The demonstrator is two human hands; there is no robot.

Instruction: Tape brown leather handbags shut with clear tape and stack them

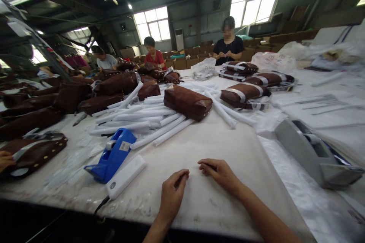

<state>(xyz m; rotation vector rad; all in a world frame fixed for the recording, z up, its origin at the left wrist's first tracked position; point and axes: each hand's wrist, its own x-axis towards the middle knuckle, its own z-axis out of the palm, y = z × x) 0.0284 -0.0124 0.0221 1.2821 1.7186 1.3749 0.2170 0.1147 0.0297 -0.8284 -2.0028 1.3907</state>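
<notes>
My left hand (pixel 172 191) and my right hand (pixel 219 172) rest side by side on a sheet of white paper (pixel 199 152) at the near edge of the table. Both have their fingers curled under, pressed against the paper, with nothing visible in them. Just left of my left hand lies a white flat device (pixel 125 176) with a cord. Beyond it stands a blue tape dispenser (pixel 112 153). A brown bag (pixel 188 102) lies further out on a pile of white paper rolls (pixel 148 119).
A grey tape dispenser (pixel 316 152) sits at the right. Several brown bags (pixel 42 106) pile up at the left, wrapped ones (pixel 245 93) at the back right. Three people work at the far side. Another person's fingers (pixel 5 159) show at the left edge.
</notes>
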